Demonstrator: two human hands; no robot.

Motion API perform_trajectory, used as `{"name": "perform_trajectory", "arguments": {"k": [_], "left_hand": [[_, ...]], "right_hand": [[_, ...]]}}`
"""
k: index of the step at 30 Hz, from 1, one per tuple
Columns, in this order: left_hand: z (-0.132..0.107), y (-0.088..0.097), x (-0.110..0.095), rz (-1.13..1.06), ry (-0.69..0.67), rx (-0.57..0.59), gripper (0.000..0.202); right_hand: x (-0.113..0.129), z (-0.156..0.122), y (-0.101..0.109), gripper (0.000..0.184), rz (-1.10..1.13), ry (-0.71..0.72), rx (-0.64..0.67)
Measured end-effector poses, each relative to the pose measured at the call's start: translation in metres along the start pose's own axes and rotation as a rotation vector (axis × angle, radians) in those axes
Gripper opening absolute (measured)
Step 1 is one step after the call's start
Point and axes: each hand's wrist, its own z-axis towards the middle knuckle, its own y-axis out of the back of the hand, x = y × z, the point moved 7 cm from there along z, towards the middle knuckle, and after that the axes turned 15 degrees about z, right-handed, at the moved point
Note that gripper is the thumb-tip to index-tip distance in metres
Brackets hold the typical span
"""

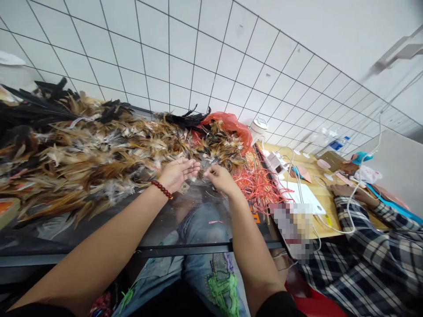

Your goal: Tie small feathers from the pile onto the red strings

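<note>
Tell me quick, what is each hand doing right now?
Left hand: open, fingers stretched out beside the feathers, gripping nothing visible.
Right hand: closed in a pinch; on what, cannot be told.

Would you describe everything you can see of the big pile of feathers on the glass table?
The pile of feathers is a broad, loose heap of long brown, tan and rust plumes, with white fluff mixed in and black ones along the back. It lies on the glass table against the tiled wall, its right end reaching a red plastic bag. The left hand and right hand meet at its front edge.
</note>
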Motion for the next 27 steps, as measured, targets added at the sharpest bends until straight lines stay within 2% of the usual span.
{"name": "perform_trajectory", "arguments": {"k": [3,6,13,22,27], "left_hand": [[-0.004,-0.007,0.002,0.056,0.018,0.05,0.003],[-0.007,-0.016,0.007,0.068,0.058,0.122,0.004],[-0.005,-0.015,0.017,0.103,0.148,0.137,0.001],[-0.008,-0.021,0.019,0.198,0.174,0.221,0.005],[-0.01,-0.025,0.02,0.245,0.181,0.313,0.006]], "right_hand": [[0.003,0.0,0.001,0.031,0.593,-0.041,0.015],[0.004,0.001,-0.007,0.041,0.891,-0.074,0.015],[-0.013,0.007,-0.016,0.041,0.955,-0.128,-0.211],[-0.012,0.006,-0.018,0.041,1.024,-0.113,-0.232],[-0.019,0.008,-0.025,0.042,1.055,-0.216,-0.187]]}}
